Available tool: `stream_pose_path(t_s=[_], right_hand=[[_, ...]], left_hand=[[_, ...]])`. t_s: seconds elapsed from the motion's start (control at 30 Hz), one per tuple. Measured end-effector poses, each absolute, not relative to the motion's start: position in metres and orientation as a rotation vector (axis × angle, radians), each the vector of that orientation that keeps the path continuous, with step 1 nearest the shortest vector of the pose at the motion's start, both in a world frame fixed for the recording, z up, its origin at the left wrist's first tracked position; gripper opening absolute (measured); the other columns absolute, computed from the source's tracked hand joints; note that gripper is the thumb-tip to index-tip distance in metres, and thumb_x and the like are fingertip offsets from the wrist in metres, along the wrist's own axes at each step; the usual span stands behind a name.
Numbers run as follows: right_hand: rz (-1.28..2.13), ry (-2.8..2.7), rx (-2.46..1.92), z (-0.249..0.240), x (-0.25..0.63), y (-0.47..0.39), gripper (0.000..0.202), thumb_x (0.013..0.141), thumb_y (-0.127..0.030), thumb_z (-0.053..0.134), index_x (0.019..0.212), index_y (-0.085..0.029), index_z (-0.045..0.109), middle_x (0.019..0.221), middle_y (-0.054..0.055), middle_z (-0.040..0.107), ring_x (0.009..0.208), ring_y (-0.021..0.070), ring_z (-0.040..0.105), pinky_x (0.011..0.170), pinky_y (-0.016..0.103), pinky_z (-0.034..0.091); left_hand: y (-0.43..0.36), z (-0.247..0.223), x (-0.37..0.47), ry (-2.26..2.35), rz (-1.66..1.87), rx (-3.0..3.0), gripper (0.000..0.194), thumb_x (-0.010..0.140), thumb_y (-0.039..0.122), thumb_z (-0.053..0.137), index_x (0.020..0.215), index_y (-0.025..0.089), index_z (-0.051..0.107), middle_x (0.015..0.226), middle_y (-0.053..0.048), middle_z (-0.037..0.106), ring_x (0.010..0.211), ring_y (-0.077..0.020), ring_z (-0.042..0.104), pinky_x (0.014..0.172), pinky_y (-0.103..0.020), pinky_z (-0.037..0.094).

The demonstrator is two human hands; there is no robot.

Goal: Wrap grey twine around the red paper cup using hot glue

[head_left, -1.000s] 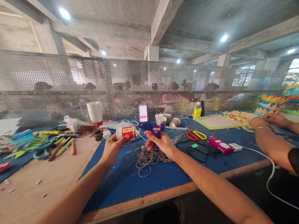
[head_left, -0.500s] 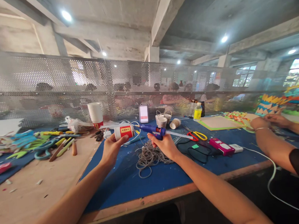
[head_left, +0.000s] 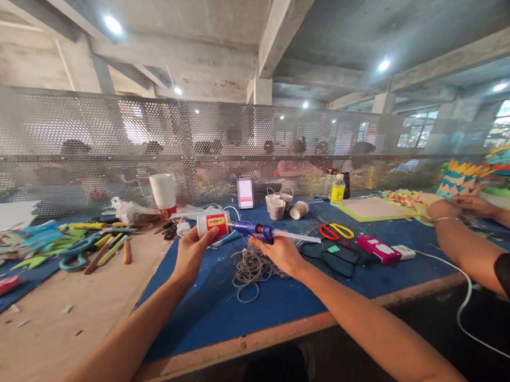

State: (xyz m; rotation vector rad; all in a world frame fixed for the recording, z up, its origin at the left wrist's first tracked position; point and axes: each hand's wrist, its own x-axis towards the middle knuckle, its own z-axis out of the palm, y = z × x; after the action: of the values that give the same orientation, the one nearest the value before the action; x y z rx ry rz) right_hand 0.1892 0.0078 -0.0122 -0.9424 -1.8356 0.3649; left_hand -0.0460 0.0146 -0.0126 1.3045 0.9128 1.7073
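Left hand (head_left: 190, 252): grips a red-and-white paper cup (head_left: 213, 225), tipped on its side
Right hand (head_left: 286, 255): wraps around a blue glue gun (head_left: 254, 229), nozzle (head_left: 237, 225) just beside the cup's end
Cup: up above the blue tabletop (head_left: 198, 320)
Grey string (head_left: 252, 270): lies in a messy heap near the right hand

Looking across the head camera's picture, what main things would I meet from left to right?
Pink lump, teal looped handles, stack of white cups, red-and-white cup in the left hand, blue glue gun in the right hand, red-and-yellow scissors, magenta box.
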Motion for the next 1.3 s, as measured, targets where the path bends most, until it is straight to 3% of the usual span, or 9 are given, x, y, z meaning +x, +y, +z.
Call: stream_pose_path(t_s=[0.47, 1.3], right_hand=[[0.267, -1.845, -0.986, -0.0149, 0.1924, 0.0121, 0.041, 0.09, -0.062, 0.065, 0.086, -0.022, 0.075, 0.072, 0.004, 0.072, 0.076, 0.0253, 0.068, 0.068, 0.03, 0.046], [0.181, -1.863, -1.059, -0.0192, 0.1939, 0.0156, 0.036, 0.092, -0.054, 0.067, 0.091, -0.019, 0.076, 0.083, 0.005, 0.078, 0.078, 0.0243, 0.072, 0.07, 0.028, 0.048]], left_hand=[[0.0136, -0.0121, -0.0442, 0.895, 1.677, 1.315, 0.041, 0.072, 0.046, 0.087, 0.102, 0.019, 0.08, 0.099, -0.006, 0.081, 0.092, -0.025, 0.073, 0.093, -0.04, 0.056], [0.0155, -0.0139, -0.0453, 0.888, 1.672, 1.331, 0.034, 0.077, 0.038, 0.083, 0.105, 0.019, 0.08, 0.099, -0.007, 0.081, 0.091, -0.0232, 0.074, 0.089, -0.037, 0.056]])
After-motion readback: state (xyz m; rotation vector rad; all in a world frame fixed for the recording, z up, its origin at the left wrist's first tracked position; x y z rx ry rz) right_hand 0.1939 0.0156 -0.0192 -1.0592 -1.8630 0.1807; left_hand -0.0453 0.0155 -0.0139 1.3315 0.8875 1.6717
